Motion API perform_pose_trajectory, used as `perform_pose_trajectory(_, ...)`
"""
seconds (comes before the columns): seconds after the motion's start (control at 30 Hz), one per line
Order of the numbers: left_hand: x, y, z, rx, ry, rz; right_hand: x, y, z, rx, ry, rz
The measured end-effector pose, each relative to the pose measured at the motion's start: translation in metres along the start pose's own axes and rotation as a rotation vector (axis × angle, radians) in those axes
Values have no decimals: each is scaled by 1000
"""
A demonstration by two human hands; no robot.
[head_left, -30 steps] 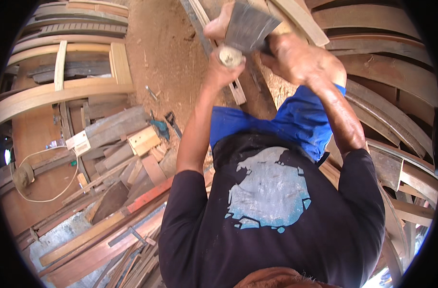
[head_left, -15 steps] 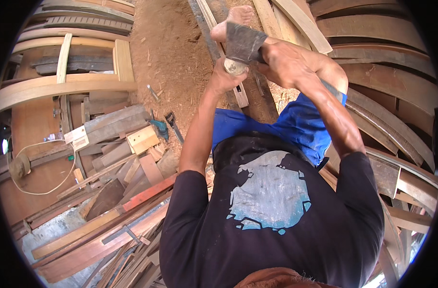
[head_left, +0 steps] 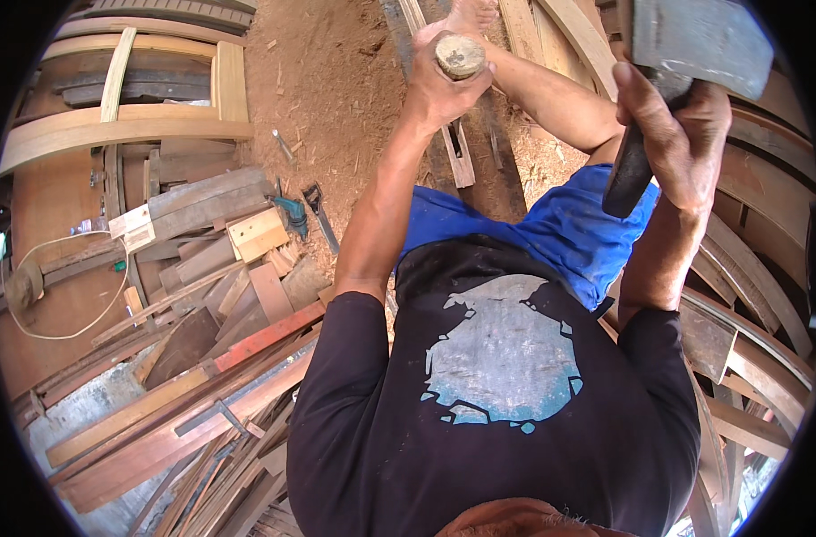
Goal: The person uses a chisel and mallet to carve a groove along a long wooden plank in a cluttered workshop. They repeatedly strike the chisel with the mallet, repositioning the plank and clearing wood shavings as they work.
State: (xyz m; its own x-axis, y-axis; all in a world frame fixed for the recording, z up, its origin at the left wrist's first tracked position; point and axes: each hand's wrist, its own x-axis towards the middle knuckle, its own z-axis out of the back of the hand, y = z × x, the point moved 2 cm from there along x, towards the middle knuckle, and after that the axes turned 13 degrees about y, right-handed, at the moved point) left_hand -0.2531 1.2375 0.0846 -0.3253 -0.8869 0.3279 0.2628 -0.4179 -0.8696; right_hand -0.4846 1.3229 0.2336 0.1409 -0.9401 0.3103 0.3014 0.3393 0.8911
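My left hand (head_left: 437,88) is wrapped round the upright handle of a chisel (head_left: 460,55); its round, battered wooden end faces up, and the blade is hidden beneath the fist. Under it lies a narrow pale wooden piece (head_left: 458,161) with a dark slot cut in it. Raised at the upper right, my right hand (head_left: 681,134) grips a mallet (head_left: 699,45) with a blocky grey head and a dark handle. The mallet is well apart from the chisel. My bare foot (head_left: 472,16) rests by the far part of the wood.
Sawdust and chips cover the ground (head_left: 310,89). On the left lie a pale wooden frame (head_left: 175,121), a teal power tool (head_left: 292,215), a handsaw (head_left: 322,219) and offcuts (head_left: 256,234). A clamp (head_left: 220,416) sits across boards. Curved timbers (head_left: 757,179) are stacked at right.
The mallet has gone from over the chisel up and to the right, with my right hand holding it. My left hand keeps hold of the chisel and appears higher in the picture.
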Motion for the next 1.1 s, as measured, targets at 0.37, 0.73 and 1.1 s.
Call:
perform_pose_trajectory(0.37, -25, 11, -5, 105, 68, 77, -4, -2, -18, -92, 35, 78)
perform_pose_trajectory(0.73, -38, 35, -13, 81, 167, -89, 11, -80, -77, -776, 634, -49)
perform_pose_trajectory(1.1, -23, 38, -1, -40, 70, 131, 6, -18, -56, -115, 191, 159)
